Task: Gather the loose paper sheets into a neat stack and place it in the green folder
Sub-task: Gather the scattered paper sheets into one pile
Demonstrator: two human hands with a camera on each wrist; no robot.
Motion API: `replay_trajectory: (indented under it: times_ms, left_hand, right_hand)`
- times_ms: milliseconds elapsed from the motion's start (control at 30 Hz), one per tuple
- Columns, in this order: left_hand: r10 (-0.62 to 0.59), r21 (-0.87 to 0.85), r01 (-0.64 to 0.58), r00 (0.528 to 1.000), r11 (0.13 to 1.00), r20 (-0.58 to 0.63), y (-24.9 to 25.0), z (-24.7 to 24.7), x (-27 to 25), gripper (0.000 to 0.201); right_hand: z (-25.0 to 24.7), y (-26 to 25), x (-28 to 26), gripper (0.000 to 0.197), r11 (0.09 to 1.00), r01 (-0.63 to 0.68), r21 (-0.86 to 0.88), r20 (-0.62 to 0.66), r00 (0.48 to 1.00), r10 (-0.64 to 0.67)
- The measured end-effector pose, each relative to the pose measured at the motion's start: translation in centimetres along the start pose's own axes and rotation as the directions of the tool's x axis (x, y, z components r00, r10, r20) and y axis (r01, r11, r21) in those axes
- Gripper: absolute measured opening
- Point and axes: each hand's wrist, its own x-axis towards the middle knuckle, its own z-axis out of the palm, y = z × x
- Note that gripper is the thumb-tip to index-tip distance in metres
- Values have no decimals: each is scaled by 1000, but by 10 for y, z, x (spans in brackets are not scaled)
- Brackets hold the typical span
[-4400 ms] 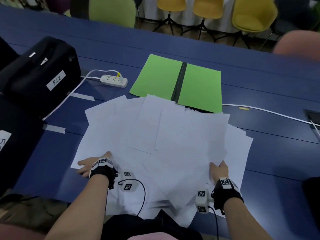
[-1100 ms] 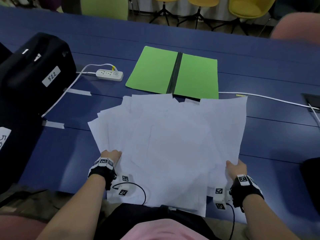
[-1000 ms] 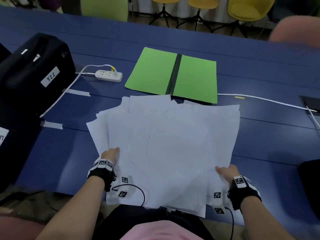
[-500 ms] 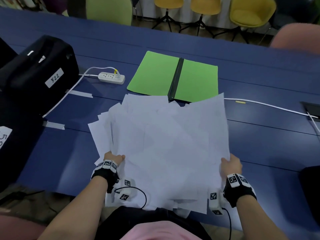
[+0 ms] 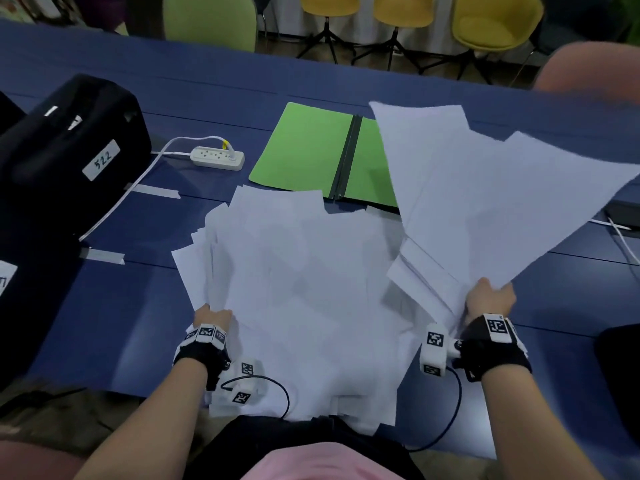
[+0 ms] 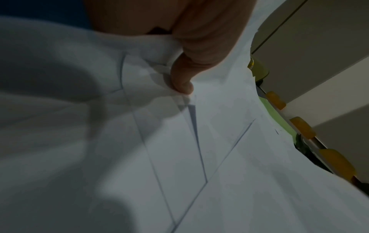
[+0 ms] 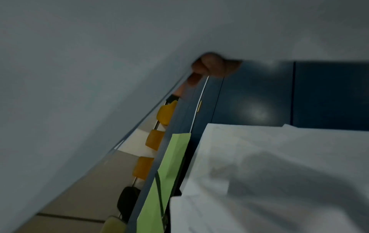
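paper sheets (image 5: 311, 289), right hand (image 5: 490, 299) lifting some upward

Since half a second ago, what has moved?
The right hand has swung its bundle of sheets up off the pile, now tilted over the green folder. The left hand still pinches the pile's left edge; the folder stays open.

Blue counter (image 5: 104, 306), planked lengthwise. At centre near, a loose spread of white paper sheets (image 5: 304, 289); just beyond, an open green folder (image 5: 304, 150). Far left, a white power strip (image 5: 217, 158) with cable, a black case (image 5: 65, 150) labelled 522, two strips of grey tape (image 5: 156, 192). At right, a white cable (image 5: 623, 244).
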Motion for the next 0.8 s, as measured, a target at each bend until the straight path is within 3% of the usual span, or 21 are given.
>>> replay_trajectory:
  times_ms: [133,167,200,300,433,500,600,633,733,800]
  left_hand:
    - [-2,42,1,1000,999,17,13,1,-23,34]
    - [-16,52,14,999,999,37,15,3,-27,29]
    - [-31,60,27,997,998,65,19,2,-37,10]
    - [-63,138,46,991,989,121,19,4,-40,65]
    - [-73,175,45,985,983,159,23,-1,-42,77]
    - [-91,151,66,983,986,161,24,-7,-39,80]
    - [-97,98,84,985,992,144,18,-12,-34,82]
    - [-97,72,88,986,994,136,17,-11,-34,80]
    - [-59,1,59,992,998,111,19,-1,-37,68]
    - [-31,-47,34,998,998,56,19,6,-38,58]
  right_hand:
    - [17,16,-16,40,995,44,-93,158,987,-29]
    - [21,24,-22,38,989,62,-134,211,977,-33]
    - [25,33,-27,36,981,74,-181,266,964,-23]
    - [29,55,-45,36,913,133,-385,443,895,57]
    - [24,70,-60,46,803,253,-540,615,770,171]
    - [20,74,-58,48,793,278,-542,612,777,146]
    - [18,75,-55,51,799,264,-540,535,840,85]
    - [19,74,-59,51,795,276,-539,553,829,87]
    - [29,81,-73,56,752,339,-565,675,714,185]
    - [38,84,-74,46,716,404,-569,734,642,221]
